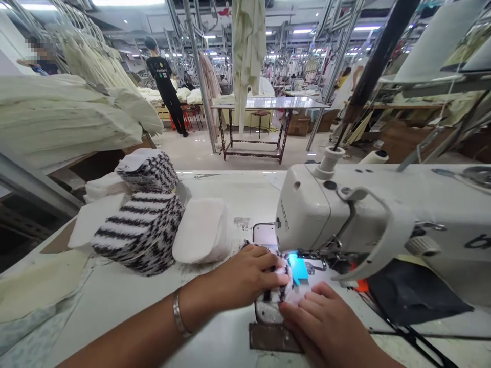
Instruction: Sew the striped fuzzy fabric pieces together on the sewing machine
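A small black-and-white striped fabric piece (273, 301) lies on the bed of a white sewing machine (345, 214), just in front of the lit needle area (297, 266). My left hand (245, 278) lies over the piece's left side, fingers curled and pressing it down. My right hand (326, 327) rests on its near right edge, fingers together and flat on the cloth. A silver bracelet (178, 314) circles my left wrist.
Left of the machine stand stacks of striped pieces (141, 230) and white pieces (201, 230). Pale cloth (34, 291) drapes the table's left edge; dark fabric (414, 294) lies under the machine arm. Beyond, a metal table (264, 105), hanging garments and a person in black (166, 84).
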Demonstrator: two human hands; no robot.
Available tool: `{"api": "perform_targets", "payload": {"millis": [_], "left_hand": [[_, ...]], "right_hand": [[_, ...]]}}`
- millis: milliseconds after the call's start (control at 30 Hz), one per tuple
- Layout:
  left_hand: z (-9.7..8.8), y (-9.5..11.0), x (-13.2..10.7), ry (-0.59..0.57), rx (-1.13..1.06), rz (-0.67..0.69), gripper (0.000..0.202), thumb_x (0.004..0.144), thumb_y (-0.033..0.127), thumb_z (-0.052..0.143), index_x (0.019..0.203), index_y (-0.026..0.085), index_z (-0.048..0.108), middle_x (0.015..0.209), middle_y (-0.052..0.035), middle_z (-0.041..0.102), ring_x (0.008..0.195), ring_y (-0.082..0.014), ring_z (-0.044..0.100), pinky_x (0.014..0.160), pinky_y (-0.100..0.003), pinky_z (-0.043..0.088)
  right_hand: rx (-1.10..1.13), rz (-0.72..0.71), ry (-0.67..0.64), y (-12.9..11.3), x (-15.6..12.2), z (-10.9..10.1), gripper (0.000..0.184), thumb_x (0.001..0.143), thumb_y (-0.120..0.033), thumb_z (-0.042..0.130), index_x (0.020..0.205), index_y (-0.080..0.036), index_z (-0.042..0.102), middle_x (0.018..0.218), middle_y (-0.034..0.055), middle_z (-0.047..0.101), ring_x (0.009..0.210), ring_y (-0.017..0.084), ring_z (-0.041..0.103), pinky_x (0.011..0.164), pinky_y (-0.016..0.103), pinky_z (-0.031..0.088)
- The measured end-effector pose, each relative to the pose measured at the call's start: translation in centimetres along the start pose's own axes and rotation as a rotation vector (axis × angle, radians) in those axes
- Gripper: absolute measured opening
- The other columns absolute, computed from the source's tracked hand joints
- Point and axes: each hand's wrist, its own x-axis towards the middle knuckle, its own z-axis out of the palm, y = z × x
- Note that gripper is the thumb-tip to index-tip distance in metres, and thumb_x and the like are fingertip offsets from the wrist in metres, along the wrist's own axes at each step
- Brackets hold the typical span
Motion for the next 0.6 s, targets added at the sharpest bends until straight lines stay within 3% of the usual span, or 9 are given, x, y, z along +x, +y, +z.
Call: {"api": "perform_targets", "payload": {"millis": [267, 400, 600], "left_hand": [[0.4, -0.1, -0.2, 0.017, -0.036, -0.016, 0.023, 0.093, 0.026, 0.043, 0.111, 0.027, 0.056, 0.118, -0.0027, 0.053, 0.099, -0.0184, 0.045, 0.087, -0.032, 0.035], [0.9, 0.2, -0.3, 0.015, -0.017, -0.06, 0.023, 0.092, 0.026, 0.043, 0.111, 0.028, 0.056, 0.117, -0.0032, 0.052, 0.099, -0.0198, 0.045, 0.085, -0.034, 0.036], [2.3, 1.1, -0.1, 0.119, 0.022, -0.164, 0.021, 0.091, 0.024, 0.045, 0.109, 0.029, 0.055, 0.116, -0.0021, 0.052, 0.098, -0.0199, 0.047, 0.08, -0.035, 0.035]], "right_hand": [[0.027, 0.04, -0.039, -0.1, 0.5, -0.5, 0.029, 0.095, -0.02, 0.032, 0.081, -0.021, 0.057, 0.055, -0.004, 0.053, 0.052, 0.012, 0.043, 0.065, 0.03, 0.023], [0.023, 0.065, -0.126, 0.0, 1.0, -0.8, 0.029, 0.094, -0.02, 0.034, 0.072, -0.021, 0.054, 0.058, -0.0038, 0.053, 0.055, 0.013, 0.045, 0.065, 0.03, 0.022], [0.002, 0.108, -0.188, 0.7, 0.6, -0.7, 0.029, 0.093, -0.023, 0.037, 0.067, -0.021, 0.05, 0.061, -0.0028, 0.053, 0.058, 0.015, 0.045, 0.068, 0.03, 0.024]]}}
